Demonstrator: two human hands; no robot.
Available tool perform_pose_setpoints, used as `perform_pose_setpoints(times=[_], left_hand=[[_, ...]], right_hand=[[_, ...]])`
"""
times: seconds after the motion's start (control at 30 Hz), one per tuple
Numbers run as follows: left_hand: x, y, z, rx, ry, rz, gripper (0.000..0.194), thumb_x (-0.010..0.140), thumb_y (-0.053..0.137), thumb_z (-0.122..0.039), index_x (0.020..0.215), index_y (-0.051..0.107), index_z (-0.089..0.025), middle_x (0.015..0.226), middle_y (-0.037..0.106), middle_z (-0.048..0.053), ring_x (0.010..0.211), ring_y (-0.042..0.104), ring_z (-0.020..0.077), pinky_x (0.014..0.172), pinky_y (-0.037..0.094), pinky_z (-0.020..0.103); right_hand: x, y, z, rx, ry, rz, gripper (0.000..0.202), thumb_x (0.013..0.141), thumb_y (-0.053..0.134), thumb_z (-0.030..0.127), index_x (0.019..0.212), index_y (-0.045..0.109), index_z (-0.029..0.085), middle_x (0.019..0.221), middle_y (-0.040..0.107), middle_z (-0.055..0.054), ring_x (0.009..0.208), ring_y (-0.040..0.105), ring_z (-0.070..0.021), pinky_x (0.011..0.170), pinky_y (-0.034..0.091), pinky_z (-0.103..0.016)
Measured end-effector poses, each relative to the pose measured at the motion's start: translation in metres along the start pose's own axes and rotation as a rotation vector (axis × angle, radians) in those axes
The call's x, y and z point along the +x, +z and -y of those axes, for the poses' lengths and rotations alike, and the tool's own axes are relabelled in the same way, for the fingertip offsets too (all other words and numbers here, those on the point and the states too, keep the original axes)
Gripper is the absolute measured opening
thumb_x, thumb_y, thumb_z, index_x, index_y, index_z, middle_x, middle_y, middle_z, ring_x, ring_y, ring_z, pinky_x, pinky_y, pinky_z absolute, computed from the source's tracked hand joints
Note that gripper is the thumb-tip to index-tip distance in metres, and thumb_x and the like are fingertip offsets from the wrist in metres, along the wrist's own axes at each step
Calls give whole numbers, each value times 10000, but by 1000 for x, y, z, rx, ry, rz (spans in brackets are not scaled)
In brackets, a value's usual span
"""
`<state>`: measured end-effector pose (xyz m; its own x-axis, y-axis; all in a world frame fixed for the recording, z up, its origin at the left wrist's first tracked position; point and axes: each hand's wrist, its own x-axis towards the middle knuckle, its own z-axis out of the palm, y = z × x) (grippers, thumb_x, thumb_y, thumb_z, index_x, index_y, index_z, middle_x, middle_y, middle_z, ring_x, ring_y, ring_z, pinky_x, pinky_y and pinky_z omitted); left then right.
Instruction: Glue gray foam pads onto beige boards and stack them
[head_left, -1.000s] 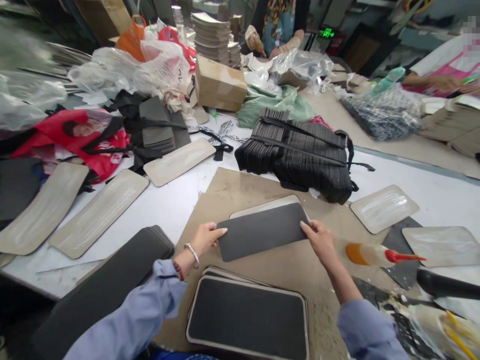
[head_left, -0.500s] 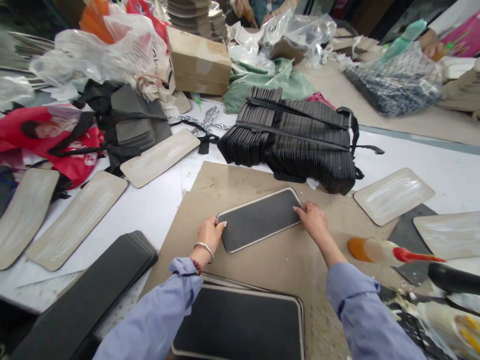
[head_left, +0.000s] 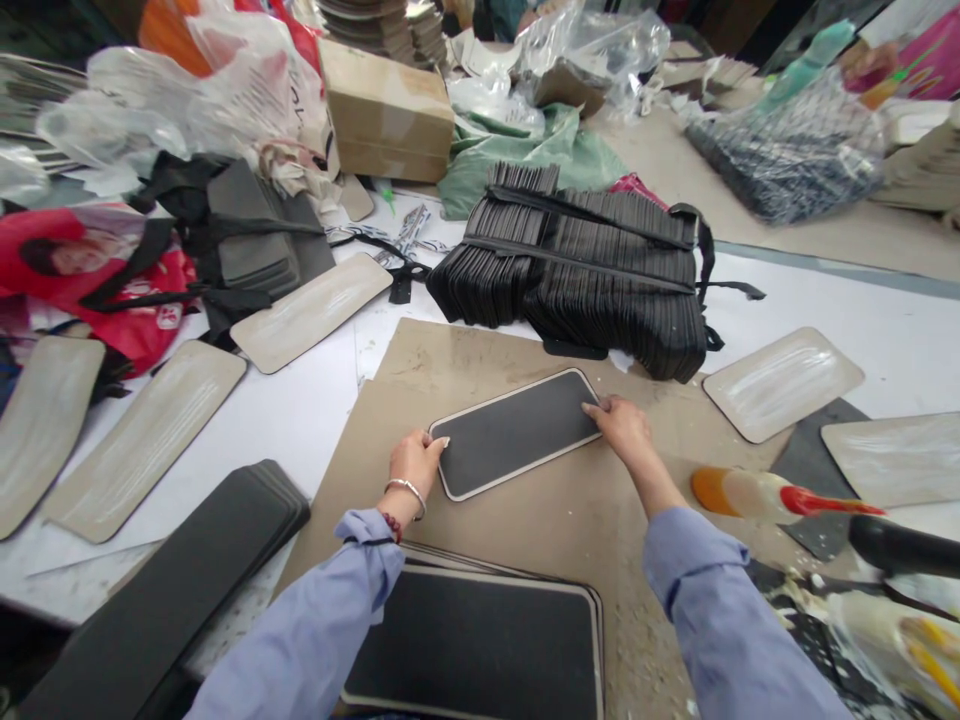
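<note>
A dark rectangular panel with rounded corners and a pale border (head_left: 517, 432) lies at a slant over the brown board (head_left: 420, 350). My left hand (head_left: 414, 466) pinches its left end, thumb on top. At the right end, my right hand (head_left: 621, 424) grips the edge the same way. Nearer to me is a stack of similar dark panels with pale borders (head_left: 480, 640). Behind the board sits a strapped bundle of many thin black pieces (head_left: 585, 270).
Beige glossy panels (head_left: 311, 312) lie at left and right. A dark stack (head_left: 187, 570) stands lower left. At right are a glue bottle with red nozzle (head_left: 780, 497), a black handle (head_left: 900, 548) and a tub (head_left: 892, 640). A cardboard box (head_left: 386, 110) and plastic bags stand behind.
The whole view has shifted slightly, so things appear a little further left and higher. Both hands keep their hold on the panel, which lies nearly the same way on the board.
</note>
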<state>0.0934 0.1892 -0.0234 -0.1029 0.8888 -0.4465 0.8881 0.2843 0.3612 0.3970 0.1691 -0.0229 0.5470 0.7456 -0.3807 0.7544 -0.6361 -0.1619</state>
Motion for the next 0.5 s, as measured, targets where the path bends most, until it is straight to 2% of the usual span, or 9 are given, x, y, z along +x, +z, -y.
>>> perform_pose_setpoints(times=[0.13,0.3,0.4,0.5], left_hand=[[0,2,2,-15,-8,-20,208,769,573,-361,673,509,-188,683,604,35,695,573,182,633,375,267],[-11,3,4,-99,3,-162,184,768,589,-270,890,511,-157,919,611,90,901,574,196,774,415,291],[-12,6,6,-269,-100,-159,165,760,586,-207,905,527,-157,919,620,85,903,585,187,796,437,308],[-6,11,9,-462,-193,-114,198,710,635,-208,880,551,-151,878,633,78,807,607,177,728,468,304]], right_hand=[[0,0,2,-19,10,3,347,784,521,457,882,600,134,840,619,-121,811,576,-246,644,384,-298],[-6,5,5,-6,49,-172,494,733,576,467,1031,544,74,1038,553,-217,916,552,-310,713,411,-365],[-6,7,4,32,18,-167,469,741,565,437,1040,545,76,1006,575,-205,925,552,-307,731,416,-371],[-1,9,0,52,1,-145,498,717,578,450,1045,550,76,964,600,-192,903,561,-291,736,416,-359]])
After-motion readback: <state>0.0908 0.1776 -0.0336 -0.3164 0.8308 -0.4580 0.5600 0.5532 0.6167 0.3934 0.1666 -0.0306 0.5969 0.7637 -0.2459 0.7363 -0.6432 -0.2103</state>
